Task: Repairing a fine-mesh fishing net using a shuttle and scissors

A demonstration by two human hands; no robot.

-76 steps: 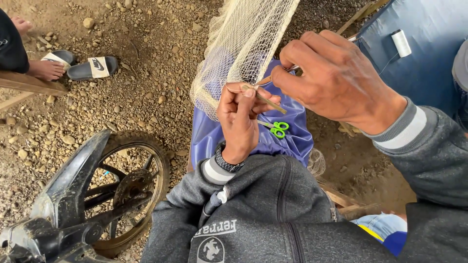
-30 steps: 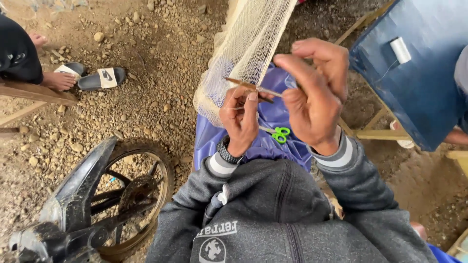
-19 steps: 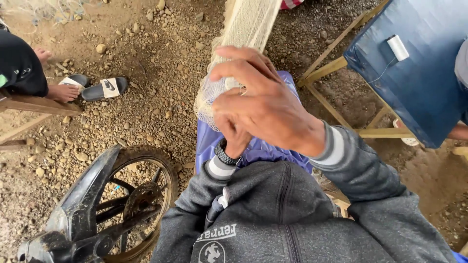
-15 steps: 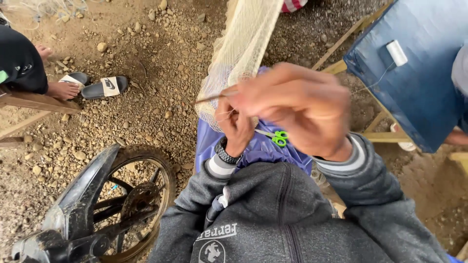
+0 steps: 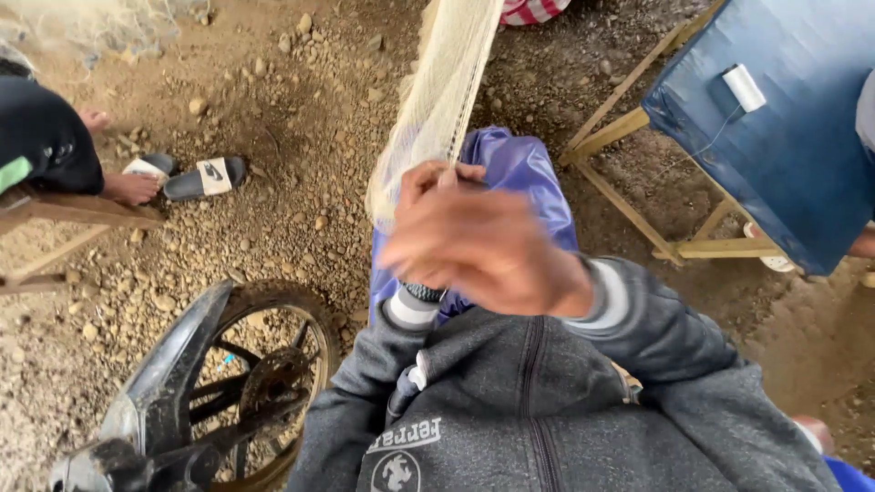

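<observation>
Just above the lap, right hand [image 5: 483,241] crossing in front, blurred, covering the left hand [image 5: 428,182]; grip impossible to tell. Left fingertips pinching the cream fishing net [image 5: 442,91], hanging taut, running up and away over the purple cloth [image 5: 519,164].

— What lies around on the ground?

— Bare brown dirt scattered with small stones [image 5: 301,100]. Near left stands a motorbike wheel [image 5: 246,383] with dark spokes, a black mudguard [image 5: 169,364] curving over it.

— And farther off on the left?

— A black sandal with a white strap [image 5: 205,177] lies on the dirt; just beside it another person's bare foot [image 5: 129,188] rests in a second sandal. A wooden frame [image 5: 55,214] runs along the left edge.

— On the right?

— A blue panel [image 5: 784,137] sits on a pale wooden frame [image 5: 638,196], with a white spool of thread [image 5: 745,87] lying on it. At the far top edge a bit of red-and-white checked cloth [image 5: 533,9] shows.
</observation>
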